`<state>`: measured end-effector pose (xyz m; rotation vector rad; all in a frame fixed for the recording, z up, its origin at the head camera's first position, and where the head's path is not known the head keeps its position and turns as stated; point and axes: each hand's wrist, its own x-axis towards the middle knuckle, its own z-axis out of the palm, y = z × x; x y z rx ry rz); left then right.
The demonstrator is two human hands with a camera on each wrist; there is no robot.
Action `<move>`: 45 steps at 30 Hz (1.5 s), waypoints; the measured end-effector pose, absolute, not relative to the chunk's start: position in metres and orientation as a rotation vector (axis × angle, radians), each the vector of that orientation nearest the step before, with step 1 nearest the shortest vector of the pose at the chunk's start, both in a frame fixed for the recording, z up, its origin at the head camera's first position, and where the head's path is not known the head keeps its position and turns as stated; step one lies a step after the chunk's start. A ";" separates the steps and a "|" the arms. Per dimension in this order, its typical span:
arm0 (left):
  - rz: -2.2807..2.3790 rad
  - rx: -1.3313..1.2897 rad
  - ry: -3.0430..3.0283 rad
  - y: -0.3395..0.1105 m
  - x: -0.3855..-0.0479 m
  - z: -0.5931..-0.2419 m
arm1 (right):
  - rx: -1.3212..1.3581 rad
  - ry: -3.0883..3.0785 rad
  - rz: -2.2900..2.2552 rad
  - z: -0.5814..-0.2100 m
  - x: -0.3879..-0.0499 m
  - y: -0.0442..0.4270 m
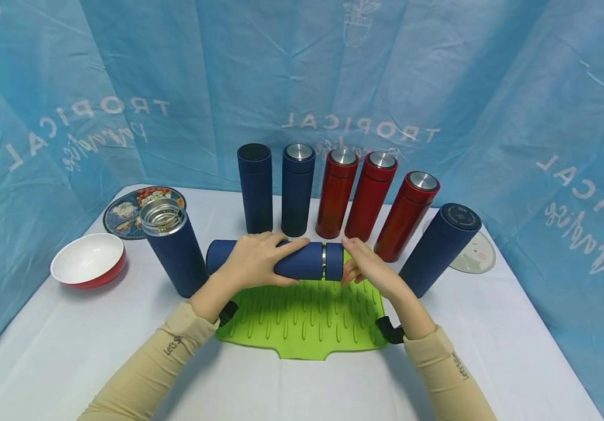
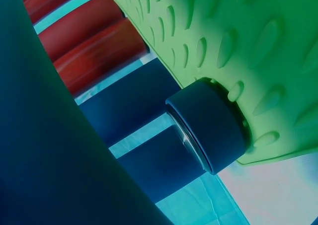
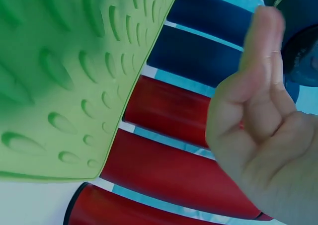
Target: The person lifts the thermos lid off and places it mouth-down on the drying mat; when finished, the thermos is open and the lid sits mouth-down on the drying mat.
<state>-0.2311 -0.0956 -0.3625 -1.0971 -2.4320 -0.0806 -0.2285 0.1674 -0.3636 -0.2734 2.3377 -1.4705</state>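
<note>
Your left hand (image 1: pixel 256 260) is wrapped over the body of a blue bottle (image 1: pixel 302 261), grasping it so that it lies sideways above the green mat (image 1: pixel 302 316), its base toward nine o'clock and its blue cap (image 1: pixel 335 261) toward three. A silver band shows between cap and body. Your right hand (image 1: pixel 372 269) comes in from four o'clock, its fingertips by the end of that cap; you cannot tell from these views whether they pinch it or only rest there.

Taking your bottle as the centre of the dial, an open blue bottle (image 1: pixel 180 257) stands near its base at nine o'clock, its metal mouth uncovered. From your left wrist, you see a loose blue cap (image 2: pixel 208 128) resting on the mat.

Farther out at nine you have a red bowl (image 1: pixel 99 279) with a white inside, and at ten a patterned disc (image 1: pixel 123 216). Two dark blue bottles (image 1: pixel 256 193) stand around twelve, three red bottles (image 1: pixel 367 202) from one to two, and another blue bottle (image 1: pixel 435 251) at three, beside a pale disc (image 1: pixel 472 257).
</note>
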 end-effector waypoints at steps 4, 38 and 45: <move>-0.089 -1.096 -2.444 -0.096 -0.231 -0.363 | -0.345 2.313 -1.506 -0.367 -0.230 0.167; -0.067 -1.094 -2.434 -0.097 -0.232 -0.366 | -0.326 2.418 -1.472 -0.368 -0.226 0.164; -0.052 -1.093 -2.423 -0.098 -0.232 -0.365 | -0.407 2.354 -1.490 -0.366 -0.225 0.171</move>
